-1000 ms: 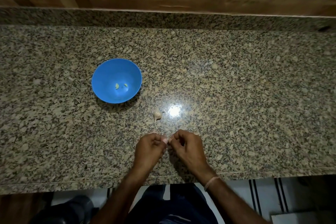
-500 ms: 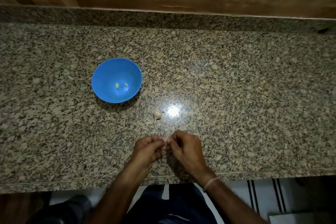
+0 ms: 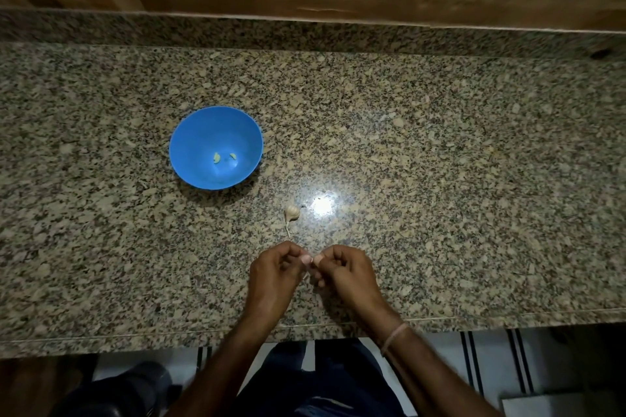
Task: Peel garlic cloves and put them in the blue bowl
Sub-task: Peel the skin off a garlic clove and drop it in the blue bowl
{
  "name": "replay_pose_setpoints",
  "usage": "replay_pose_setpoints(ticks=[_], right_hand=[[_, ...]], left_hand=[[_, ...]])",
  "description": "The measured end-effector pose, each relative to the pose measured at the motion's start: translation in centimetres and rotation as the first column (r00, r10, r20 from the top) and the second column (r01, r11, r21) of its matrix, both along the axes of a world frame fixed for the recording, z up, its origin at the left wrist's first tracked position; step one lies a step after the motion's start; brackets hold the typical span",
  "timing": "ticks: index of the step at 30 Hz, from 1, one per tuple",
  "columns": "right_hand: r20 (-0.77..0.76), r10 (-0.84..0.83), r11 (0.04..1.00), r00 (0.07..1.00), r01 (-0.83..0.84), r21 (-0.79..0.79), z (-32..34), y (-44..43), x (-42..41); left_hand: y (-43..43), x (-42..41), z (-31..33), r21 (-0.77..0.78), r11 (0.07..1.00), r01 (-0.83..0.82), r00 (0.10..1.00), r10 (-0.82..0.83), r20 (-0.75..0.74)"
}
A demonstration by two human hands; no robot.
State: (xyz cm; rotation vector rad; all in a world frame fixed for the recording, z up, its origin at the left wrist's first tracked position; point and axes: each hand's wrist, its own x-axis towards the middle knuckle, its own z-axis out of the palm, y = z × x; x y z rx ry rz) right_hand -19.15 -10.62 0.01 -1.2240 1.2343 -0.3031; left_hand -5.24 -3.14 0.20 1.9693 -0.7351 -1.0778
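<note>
The blue bowl [image 3: 189, 132] stands on the granite counter at the left, with two small peeled garlic cloves [image 3: 223, 157] lying in its bottom. A pale garlic bulb piece with a thin stem [image 3: 292, 213] lies on the counter between the bowl and my hands. Near the counter's front edge my left hand [image 3: 276, 272] and my right hand [image 3: 342, 271] meet fingertip to fingertip, both pinching a small garlic clove [image 3: 310, 262] that is mostly hidden by the fingers. A thin strip of skin hangs below it.
The speckled granite counter [image 3: 440, 179] runs wide to both sides, with a raised granite lip and a wooden wall behind. A bright light reflection sits right of the garlic bulb. Below the front edge are my dark trousers and a striped floor.
My hands have stayed in place near the front edge, with the fingers shifting slightly on the clove. The bowl and the garlic bulb have not moved.
</note>
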Motion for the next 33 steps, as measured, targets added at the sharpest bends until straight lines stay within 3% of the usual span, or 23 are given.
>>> replay_pose_setpoints(ticks=[2, 3, 4, 6, 8, 10, 16, 21, 25, 27, 29, 31, 33], right_hand=[[0.125, -0.179, 0.94, 0.976, 0.133, 0.313, 0.3, -0.3, 0.1], [0.125, -0.201, 0.928, 0.972, 0.149, 0.341, 0.4, -0.5, 0.1], [0.112, -0.184, 0.945, 0.977, 0.145, 0.294, 0.3, -0.6, 0.1], [0.004, -0.024, 1.0, 1.0, 0.024, 0.003, -0.1, -0.6, -0.2], [-0.154, 0.085, 0.952, 0.984, -0.126, -0.28, -1.0, -0.3, -0.6], [-0.161, 0.078, 0.925, 0.984, -0.131, -0.357, -1.3, 0.2, -0.7], [0.11, -0.091, 0.994, 0.99, 0.098, -0.054, 0.1, 0.5, 0.2], [0.085, -0.023, 0.988, 0.996, 0.036, -0.152, 0.0, 0.4, 0.0], [0.111, -0.044, 0.999, 0.993, 0.046, -0.016, 0.3, 0.4, 0.3], [0.128, -0.024, 0.999, 0.991, 0.027, -0.021, 0.3, 0.5, 0.4], [0.078, 0.036, 0.979, 0.996, -0.02, -0.204, 0.3, 0.5, 0.6], [0.048, 0.097, 0.924, 0.994, -0.072, -0.375, 0.2, 0.4, 0.8], [0.02, 0.138, 0.866, 0.99, -0.11, -0.488, -0.1, 0.2, 0.7]], left_hand=[[-0.1, 0.0, -0.2, 0.01, 0.998, -0.063, 0.965, 0.064, -0.252], [-0.1, -0.1, -0.3, 0.043, 0.994, -0.105, 0.907, 0.113, -0.407], [-0.1, -0.4, -0.3, 0.081, 0.986, -0.145, 0.831, 0.166, -0.53], [0.0, -0.8, -0.5, 0.12, 0.967, -0.226, 0.763, 0.252, -0.596], [-0.1, -0.9, -0.6, 0.092, 0.958, -0.271, 0.822, 0.28, -0.496], [-0.3, -0.9, -0.5, 0.059, 0.958, -0.28, 0.876, 0.28, -0.393], [-0.8, -0.8, 0.1, 0.059, 0.976, -0.211, 0.924, 0.219, -0.315], [-0.8, -0.5, 1.0, 0.057, 0.986, -0.159, 0.949, 0.169, -0.267], [-0.5, -0.4, 0.7, -0.022, 1.0, -0.02, 0.997, 0.021, 0.068], [-0.4, -0.5, 0.3, -0.05, 0.998, 0.023, 0.988, -0.015, 0.156], [-0.4, -0.6, 0.1, -0.034, 0.999, 0.013, 0.998, -0.011, 0.066], [-0.6, -0.6, 0.0, 0.01, 0.998, -0.061, 0.981, 0.062, -0.185], [-1.1, -0.4, 0.3, 0.112, 0.984, -0.141, 0.866, 0.178, -0.467]])
